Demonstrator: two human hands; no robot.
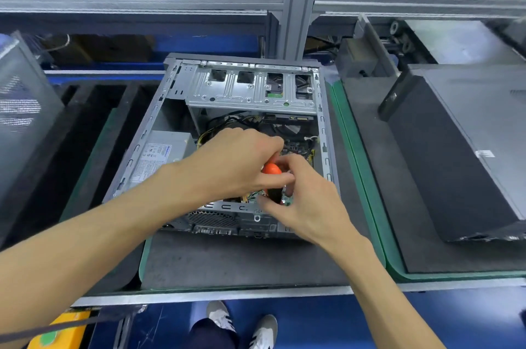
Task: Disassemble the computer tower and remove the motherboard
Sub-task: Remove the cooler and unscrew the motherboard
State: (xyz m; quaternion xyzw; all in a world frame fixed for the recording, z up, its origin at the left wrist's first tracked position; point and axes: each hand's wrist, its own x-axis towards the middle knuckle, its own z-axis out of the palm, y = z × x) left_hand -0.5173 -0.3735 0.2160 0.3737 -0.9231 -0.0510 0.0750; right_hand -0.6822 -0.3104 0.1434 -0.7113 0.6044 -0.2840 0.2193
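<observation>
The tower (182, 132) lay open on the desk (227, 263), the board (299, 149) flat on its floor. Both hands, left (236, 163) and right (307, 192), gripped a screwdriver (271, 170) over it. Thin and fragile, the board probably wanted lifting by its edges.

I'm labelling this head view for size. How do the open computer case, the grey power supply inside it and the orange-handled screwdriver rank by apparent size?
1. Open grey metal computer case.
2. Grey boxy power supply, partly behind the left arm.
3. Orange-and-black-handled screwdriver, mostly hidden by both hands, so its full extent is unsure.
</observation>
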